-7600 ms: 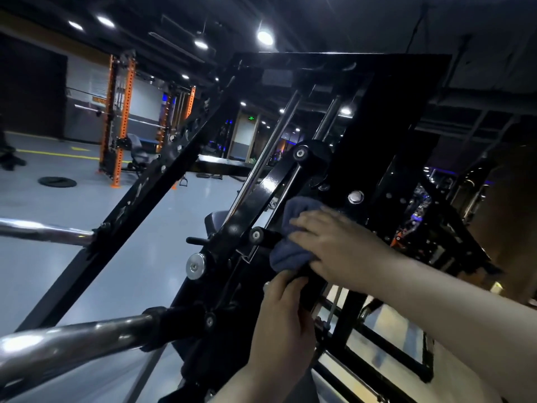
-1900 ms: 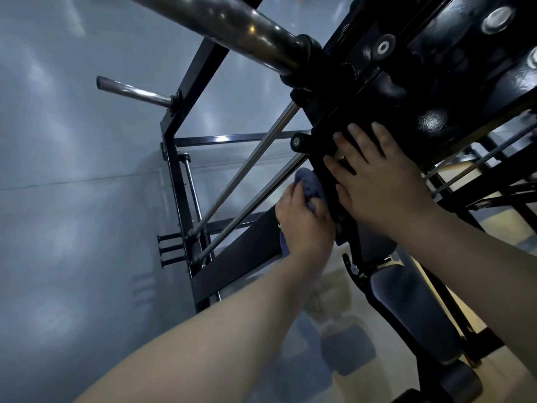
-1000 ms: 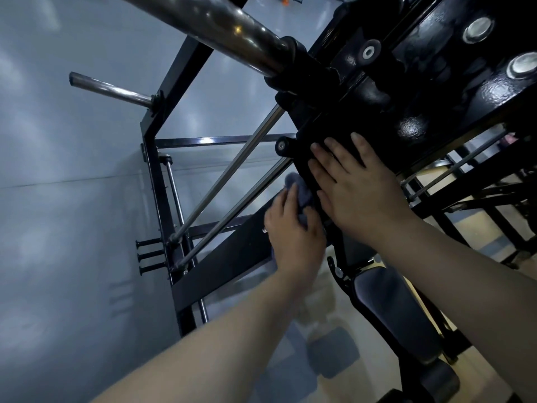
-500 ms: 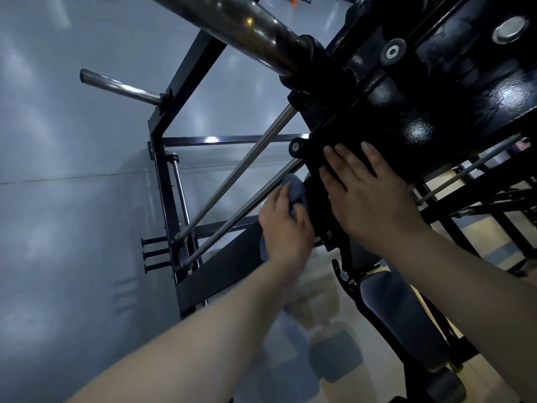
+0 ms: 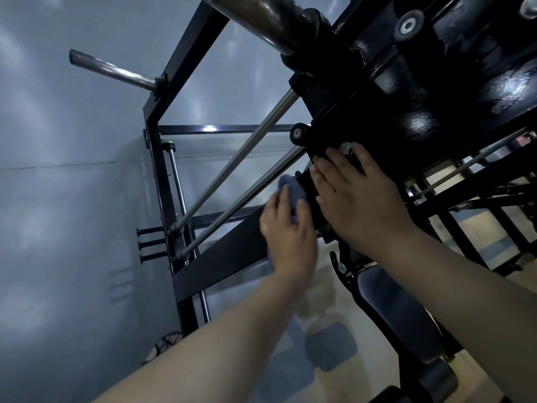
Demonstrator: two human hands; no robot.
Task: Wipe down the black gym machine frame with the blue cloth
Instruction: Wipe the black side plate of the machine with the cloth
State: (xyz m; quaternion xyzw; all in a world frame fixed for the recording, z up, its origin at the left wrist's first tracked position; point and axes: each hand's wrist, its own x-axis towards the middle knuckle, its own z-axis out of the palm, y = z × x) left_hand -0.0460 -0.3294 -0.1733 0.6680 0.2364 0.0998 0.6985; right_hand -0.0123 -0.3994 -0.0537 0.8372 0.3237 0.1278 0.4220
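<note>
Gym floor and fittings: a glossy grey floor [image 5: 72,228] is seen streaked with reflected light. A thick chrome bar [image 5: 261,16] is pictured at the top edge, and a thinner chrome peg [image 5: 116,72] is seen jutting out to its left. Two polished steel rods [image 5: 232,162] are shown running side by side on a slant. A dark padded seat [image 5: 398,312] is set at lower right. A rounded grey-blue mat [image 5: 331,346] is laid near it. What may be a sandal [image 5: 167,341] is dimly glimpsed at the bottom.
</note>
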